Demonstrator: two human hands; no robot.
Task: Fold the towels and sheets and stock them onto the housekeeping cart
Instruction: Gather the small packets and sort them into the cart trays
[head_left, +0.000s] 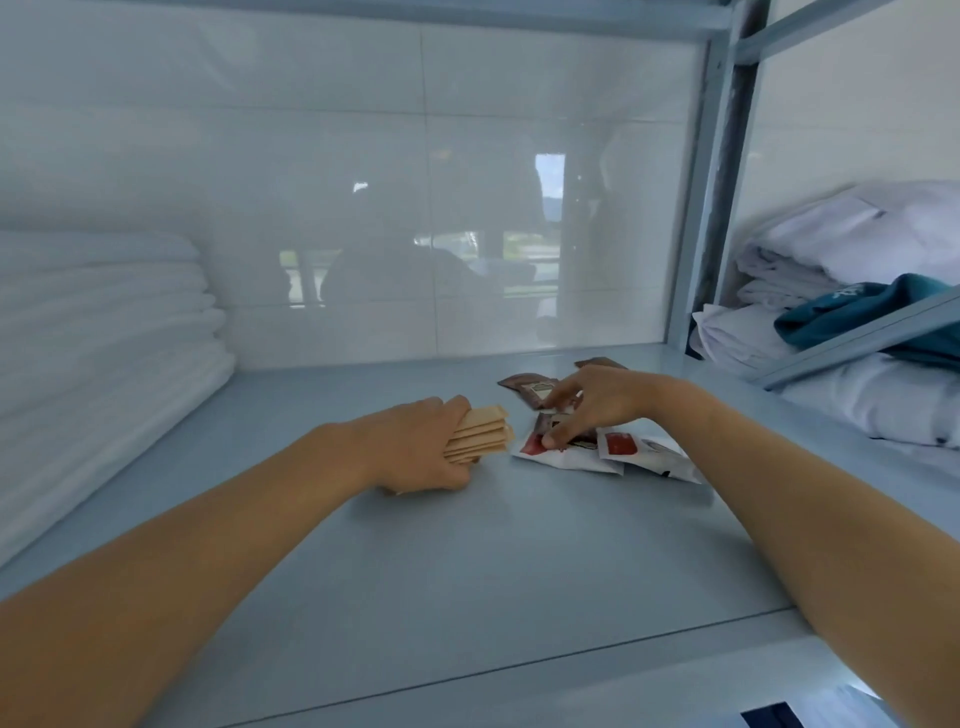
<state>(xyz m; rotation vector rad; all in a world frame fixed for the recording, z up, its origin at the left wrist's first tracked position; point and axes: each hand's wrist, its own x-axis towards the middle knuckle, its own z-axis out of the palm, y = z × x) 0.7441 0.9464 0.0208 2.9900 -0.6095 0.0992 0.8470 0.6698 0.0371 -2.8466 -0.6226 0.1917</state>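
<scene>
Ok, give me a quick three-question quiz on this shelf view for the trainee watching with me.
1. True or false: the left hand grips a stack of tan packets.
2. What lies under the right hand?
A. a folded towel
B. a loose pile of sachets
C. a spray bottle
3. Fill in: the stack of folded white towels sits at the ___ side of the shelf.

Key:
1. True. Its fingers curl round the stack.
2. B. White, red and brown sachets lie on the shelf, and the fingertips pinch one of them.
3. Left. The teal cloth lies with other linen in the next bay to the right.
</scene>
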